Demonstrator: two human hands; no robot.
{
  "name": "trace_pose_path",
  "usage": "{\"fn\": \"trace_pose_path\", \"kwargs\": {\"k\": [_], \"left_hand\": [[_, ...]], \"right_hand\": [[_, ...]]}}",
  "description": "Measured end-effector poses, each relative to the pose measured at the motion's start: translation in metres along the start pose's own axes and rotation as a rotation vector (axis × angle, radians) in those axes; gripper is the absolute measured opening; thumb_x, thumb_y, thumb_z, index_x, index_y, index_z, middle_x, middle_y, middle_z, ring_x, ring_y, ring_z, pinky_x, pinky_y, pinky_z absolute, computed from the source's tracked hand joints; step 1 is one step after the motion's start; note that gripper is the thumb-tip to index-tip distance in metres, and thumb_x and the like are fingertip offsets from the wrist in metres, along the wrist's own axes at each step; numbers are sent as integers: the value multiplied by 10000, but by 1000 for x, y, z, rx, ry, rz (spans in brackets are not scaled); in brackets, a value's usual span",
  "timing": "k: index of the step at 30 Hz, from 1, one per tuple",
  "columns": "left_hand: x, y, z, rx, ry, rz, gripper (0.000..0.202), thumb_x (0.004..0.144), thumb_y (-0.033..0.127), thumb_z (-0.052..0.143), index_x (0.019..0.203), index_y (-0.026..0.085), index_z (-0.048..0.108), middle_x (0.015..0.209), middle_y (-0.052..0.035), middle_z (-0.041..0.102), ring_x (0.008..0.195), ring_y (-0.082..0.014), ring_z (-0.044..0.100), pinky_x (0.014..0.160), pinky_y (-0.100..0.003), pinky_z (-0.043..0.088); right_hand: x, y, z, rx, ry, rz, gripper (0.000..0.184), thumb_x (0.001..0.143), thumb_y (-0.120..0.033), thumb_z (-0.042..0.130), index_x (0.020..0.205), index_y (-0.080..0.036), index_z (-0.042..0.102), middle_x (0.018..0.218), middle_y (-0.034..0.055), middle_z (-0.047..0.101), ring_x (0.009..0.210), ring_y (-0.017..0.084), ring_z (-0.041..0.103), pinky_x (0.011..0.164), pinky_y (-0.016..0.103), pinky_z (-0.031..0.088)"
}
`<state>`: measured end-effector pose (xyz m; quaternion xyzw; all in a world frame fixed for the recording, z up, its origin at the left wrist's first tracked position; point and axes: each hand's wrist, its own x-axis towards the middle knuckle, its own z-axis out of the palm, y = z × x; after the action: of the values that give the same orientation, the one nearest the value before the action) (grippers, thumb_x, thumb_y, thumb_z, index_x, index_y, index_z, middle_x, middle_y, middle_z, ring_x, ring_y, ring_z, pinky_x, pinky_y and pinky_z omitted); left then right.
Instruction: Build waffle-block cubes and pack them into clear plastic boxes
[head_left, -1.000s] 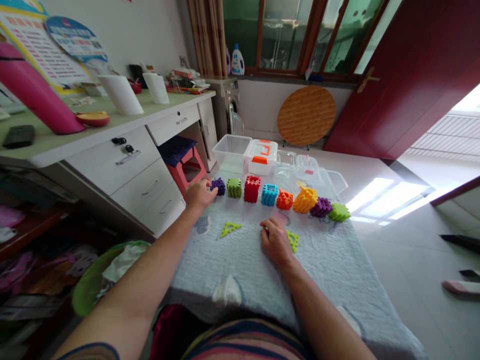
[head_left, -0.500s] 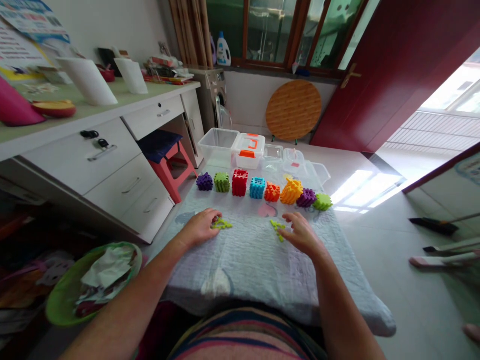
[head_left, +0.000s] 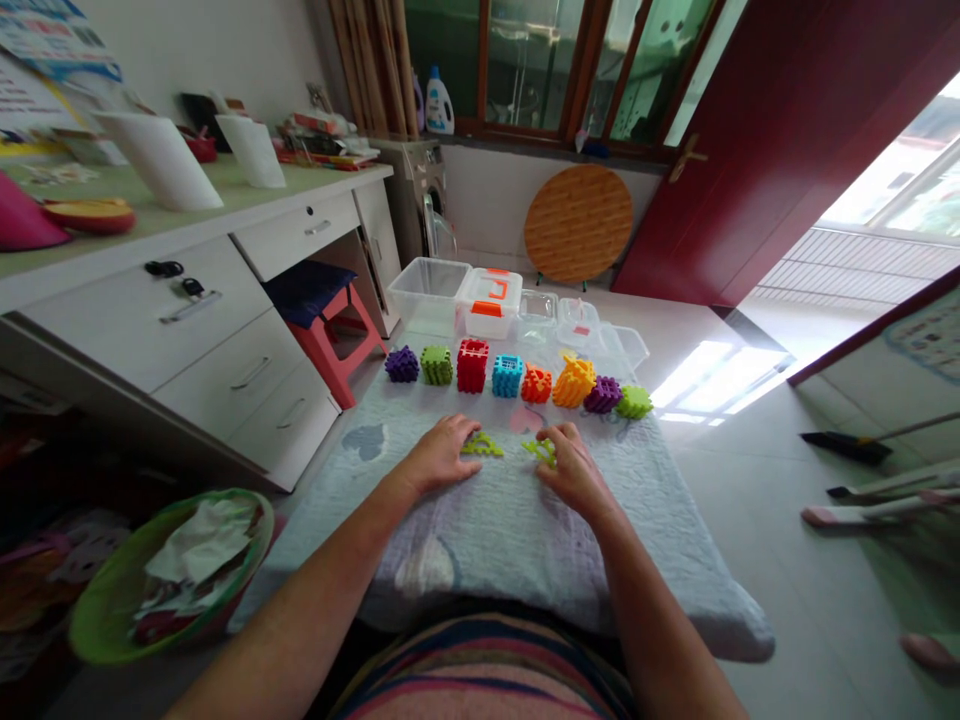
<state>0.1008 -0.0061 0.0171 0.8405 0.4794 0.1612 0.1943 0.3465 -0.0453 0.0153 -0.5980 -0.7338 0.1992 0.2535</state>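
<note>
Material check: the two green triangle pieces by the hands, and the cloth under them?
The green triangle pieces are likely moulded plastic: one flat bright colour, crisp open cut-outs, same look as the blocks behind. The cloth looks like soft quilted fabric: matte pale blue, dimpled stitched surface, draped over the near edge.

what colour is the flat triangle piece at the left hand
Lime green: the triangle piece at the left hand, seen in the head view.

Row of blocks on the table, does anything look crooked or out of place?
The yellow-orange block, sixth from the left, sits tilted, while others like the red block stand square. A green triangle at the left hand and a green piece at the right hand lie loose before the row.
</note>
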Motion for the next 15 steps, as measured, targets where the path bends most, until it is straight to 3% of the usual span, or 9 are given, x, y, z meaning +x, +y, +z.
{"fn": "trace_pose_path", "kwargs": {"k": [5,11,15], "left_hand": [[0,-1,4,-48,-37,-85,180,755,218,655,923,155,679,902,-68,646,831,-206,612,772,-310,484],[-1,-1,20,-371,112,-62,452,723,175,671,1168,164,591,1014,-54,645,899,-176,609,809,-284,500],[-6,-5,24,-335,149,13,343,755,270,690,1077,165,634,979,-56,618,904,-192,592,819,-306,497]], "right_hand": [[10,-19,8,58,-28,-96,390,714,-33,546,1060,-199,610,1006,47,535,887,167,551,830,307,458],[26,-38,32,-1,-21,-251,397,716,-18,579,1072,-190,615,1033,71,573,999,201,536,900,322,442],[25,-38,45,-79,-73,-268,360,746,-52,572,1077,-189,616,1029,77,590,972,210,539,896,325,432]]}}
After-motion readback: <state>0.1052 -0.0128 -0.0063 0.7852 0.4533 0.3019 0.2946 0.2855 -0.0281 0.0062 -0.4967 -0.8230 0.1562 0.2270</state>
